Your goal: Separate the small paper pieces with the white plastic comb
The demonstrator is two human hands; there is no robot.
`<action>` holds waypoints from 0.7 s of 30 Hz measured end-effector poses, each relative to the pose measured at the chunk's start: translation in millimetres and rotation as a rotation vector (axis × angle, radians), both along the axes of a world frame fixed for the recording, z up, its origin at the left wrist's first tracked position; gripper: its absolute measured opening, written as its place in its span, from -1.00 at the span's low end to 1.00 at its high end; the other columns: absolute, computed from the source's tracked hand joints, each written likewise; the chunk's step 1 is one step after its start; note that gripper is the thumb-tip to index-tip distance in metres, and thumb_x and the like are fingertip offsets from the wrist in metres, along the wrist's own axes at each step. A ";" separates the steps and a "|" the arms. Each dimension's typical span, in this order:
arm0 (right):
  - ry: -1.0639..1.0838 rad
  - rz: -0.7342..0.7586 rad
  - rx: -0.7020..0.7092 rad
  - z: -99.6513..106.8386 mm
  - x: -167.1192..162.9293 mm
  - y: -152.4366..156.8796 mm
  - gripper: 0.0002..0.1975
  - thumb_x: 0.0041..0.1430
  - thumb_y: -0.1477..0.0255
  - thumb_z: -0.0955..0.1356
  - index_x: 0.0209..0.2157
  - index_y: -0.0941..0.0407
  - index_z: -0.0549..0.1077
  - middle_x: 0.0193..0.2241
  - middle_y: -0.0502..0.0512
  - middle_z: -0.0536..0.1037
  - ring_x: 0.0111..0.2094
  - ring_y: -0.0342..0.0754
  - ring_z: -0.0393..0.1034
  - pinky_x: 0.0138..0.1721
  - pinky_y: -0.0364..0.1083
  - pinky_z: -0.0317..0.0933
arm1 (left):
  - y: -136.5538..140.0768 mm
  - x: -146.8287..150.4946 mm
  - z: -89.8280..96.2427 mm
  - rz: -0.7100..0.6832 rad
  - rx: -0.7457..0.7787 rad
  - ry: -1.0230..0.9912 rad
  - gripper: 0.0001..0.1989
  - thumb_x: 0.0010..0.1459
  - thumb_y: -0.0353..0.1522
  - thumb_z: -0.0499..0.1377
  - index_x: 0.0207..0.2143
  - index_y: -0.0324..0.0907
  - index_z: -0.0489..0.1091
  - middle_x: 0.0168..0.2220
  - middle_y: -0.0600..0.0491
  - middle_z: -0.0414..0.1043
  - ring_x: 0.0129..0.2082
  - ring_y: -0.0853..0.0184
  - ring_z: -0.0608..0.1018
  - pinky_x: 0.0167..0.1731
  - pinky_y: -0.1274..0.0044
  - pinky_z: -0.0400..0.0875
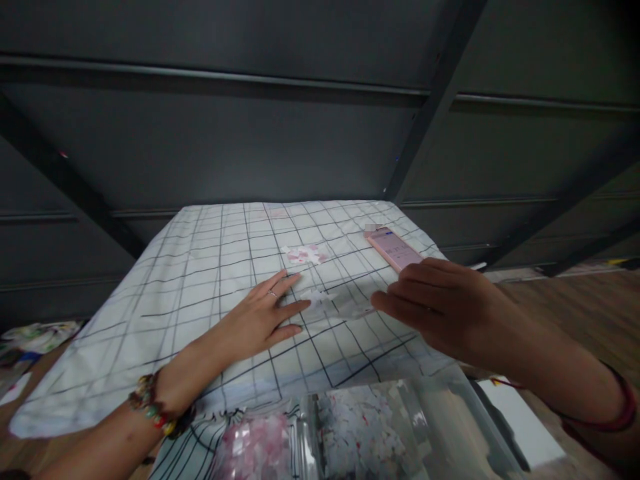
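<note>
A small clear plastic bag (350, 308) lies on the checked cloth between my hands, with white bits (317, 301) at its left end. My left hand (265, 313) rests palm down, fingers spread, its index fingertip touching the bag's left end. Closed at the bag's right edge, my right hand (445, 303) appears to pinch it; the thumb is partly hidden. A flat little pile of pink and white pieces (305, 255) sits just beyond my left fingertips.
A pink phone (393, 248) lies beyond my right hand. Near me stand a clear plastic container (450, 420), a clear packet of white scraps (363, 427) and pink packets (257, 447). Dark metal panels (250, 147) rise behind the cloth-covered table (200, 247).
</note>
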State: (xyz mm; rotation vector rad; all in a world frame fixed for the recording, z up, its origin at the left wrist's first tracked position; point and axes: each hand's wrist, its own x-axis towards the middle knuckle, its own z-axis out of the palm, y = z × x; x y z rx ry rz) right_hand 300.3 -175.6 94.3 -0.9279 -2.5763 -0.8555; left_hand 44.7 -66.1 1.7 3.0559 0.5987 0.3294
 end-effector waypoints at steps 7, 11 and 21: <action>0.013 -0.004 0.029 -10.8 -4.3 10.5 -0.82 0.16 0.66 0.19 -0.30 0.24 0.39 -0.53 0.06 0.46 -0.47 -0.08 0.25 -0.46 -0.08 0.18 | 1.8 -0.5 -2.9 0.033 0.022 0.009 -0.50 0.28 -0.12 -0.06 0.16 -0.19 0.15 0.26 -0.16 -0.09 0.23 0.00 -0.03 0.13 0.20 0.02; 0.022 0.000 0.004 -7.6 -3.1 6.1 -0.78 0.16 0.68 0.16 -0.30 0.23 0.39 -0.53 0.04 0.45 -0.48 -0.09 0.26 -0.46 -0.09 0.18 | 1.8 -0.6 -2.8 0.020 0.021 -0.001 -0.51 0.29 -0.11 -0.09 0.15 -0.19 0.16 0.25 -0.17 -0.09 0.24 0.01 -0.04 0.13 0.20 0.01; 0.021 0.001 -0.001 -8.4 -7.0 10.8 -0.81 0.16 0.66 0.19 -0.31 0.24 0.40 -0.54 0.05 0.46 -0.49 -0.10 0.25 -0.46 -0.09 0.20 | 1.6 -1.8 -4.1 0.023 0.013 0.000 -0.50 0.30 -0.13 -0.08 0.16 -0.22 0.14 0.24 -0.20 -0.06 0.24 0.01 -0.03 0.13 0.20 0.00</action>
